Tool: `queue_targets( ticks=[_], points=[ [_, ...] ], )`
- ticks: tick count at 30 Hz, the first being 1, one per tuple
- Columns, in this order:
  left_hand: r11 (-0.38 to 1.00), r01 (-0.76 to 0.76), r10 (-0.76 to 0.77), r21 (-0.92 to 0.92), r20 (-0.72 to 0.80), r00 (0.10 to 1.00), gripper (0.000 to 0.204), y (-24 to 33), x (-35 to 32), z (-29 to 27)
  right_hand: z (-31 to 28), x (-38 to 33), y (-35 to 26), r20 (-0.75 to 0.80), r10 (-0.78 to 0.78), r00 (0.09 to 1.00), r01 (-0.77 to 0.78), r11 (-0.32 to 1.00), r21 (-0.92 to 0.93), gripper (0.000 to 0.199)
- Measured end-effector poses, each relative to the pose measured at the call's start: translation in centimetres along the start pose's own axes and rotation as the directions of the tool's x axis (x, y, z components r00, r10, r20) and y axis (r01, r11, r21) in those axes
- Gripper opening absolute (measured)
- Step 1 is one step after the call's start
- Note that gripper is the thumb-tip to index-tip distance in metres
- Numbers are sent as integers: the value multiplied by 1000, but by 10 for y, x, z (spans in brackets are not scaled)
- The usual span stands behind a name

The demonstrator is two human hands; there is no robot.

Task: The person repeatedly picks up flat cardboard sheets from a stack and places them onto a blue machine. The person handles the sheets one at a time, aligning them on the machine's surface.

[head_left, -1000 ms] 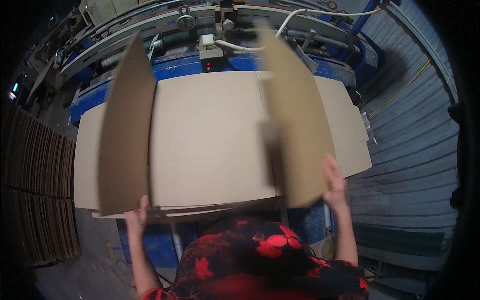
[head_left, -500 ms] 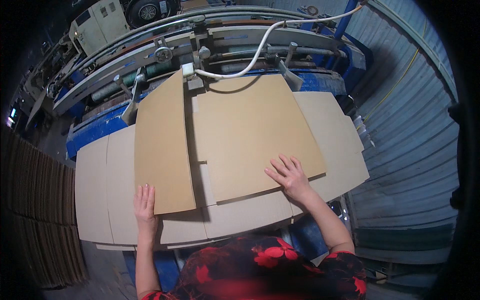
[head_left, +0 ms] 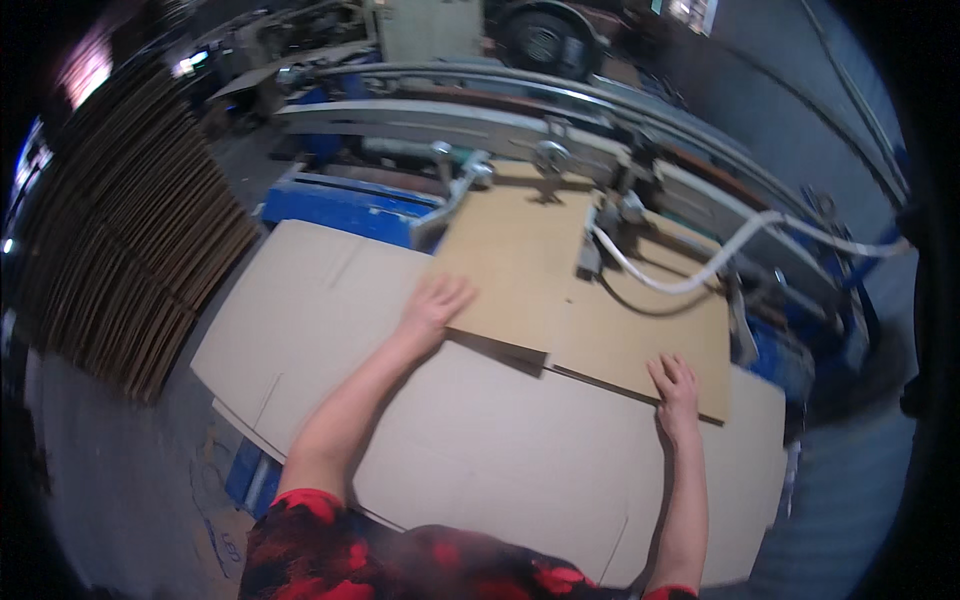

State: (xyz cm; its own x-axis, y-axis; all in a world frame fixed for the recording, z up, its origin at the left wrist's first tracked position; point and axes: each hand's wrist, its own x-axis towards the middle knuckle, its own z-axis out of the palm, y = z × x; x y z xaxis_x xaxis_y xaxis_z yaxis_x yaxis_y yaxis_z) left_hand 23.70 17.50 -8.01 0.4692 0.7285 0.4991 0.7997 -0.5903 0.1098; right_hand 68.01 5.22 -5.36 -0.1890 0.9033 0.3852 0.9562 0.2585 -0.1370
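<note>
A tan cardboard sheet (head_left: 512,262) with two side-by-side panels lies partly inside the machine, its far end beneath the machine's crossbar. My left hand (head_left: 432,305) rests with spread fingers on its near left corner. Fingers stretched out, my right hand (head_left: 677,390) touches the near edge of the right panel (head_left: 645,335). A narrow seam separates the two panels, and the left panel's near edge stands slightly raised, casting a shadow. Underneath lie wide, paler cardboard sheets (head_left: 480,450). Motion blurs both hands somewhat.
The machine (head_left: 450,120) spans the far side, with metal guides, blue parts and a white hose (head_left: 690,285) arching over the right panel. A tall stack of cardboard (head_left: 130,240) stands at left. A corrugated wall (head_left: 860,400) rises at right.
The tan sheet has moved forward under the machine's crossbar, and the gap between its panels has narrowed. Both hands have moved forward with it. My view has swung left.
</note>
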Motion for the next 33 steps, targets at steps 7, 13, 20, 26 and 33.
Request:
queue_targets(
  ticks=[7, 13, 20, 26, 33],
  points=[
    [973, 231, -231, -1, 0, 973, 58, -14, 62, 20, 18, 71, 40, -30, 120, 992, -121, 992, -43, 60],
    [933, 337, -340, 125, 4, 940, 53, -27, -68, -64, -32, -43, 56, -107, 251, 962, -251, 968, 11, 48],
    [203, 960, -898, -193, -427, 104, 77, -50, -288, -150, -91, -244, -32, -518, 465, 718, -537, 844, 13, 42],
    [-51, 812, -983, -582, -115, -144, 82, -59, -299, -144, -72, -272, -65, -447, 732, 514, -643, 674, 364, 42],
    [46, 676, -983, -735, -153, -100, 78, -54, -284, -177, -82, -297, -55, -377, 907, 188, -678, 397, 618, 41]
  ],
)
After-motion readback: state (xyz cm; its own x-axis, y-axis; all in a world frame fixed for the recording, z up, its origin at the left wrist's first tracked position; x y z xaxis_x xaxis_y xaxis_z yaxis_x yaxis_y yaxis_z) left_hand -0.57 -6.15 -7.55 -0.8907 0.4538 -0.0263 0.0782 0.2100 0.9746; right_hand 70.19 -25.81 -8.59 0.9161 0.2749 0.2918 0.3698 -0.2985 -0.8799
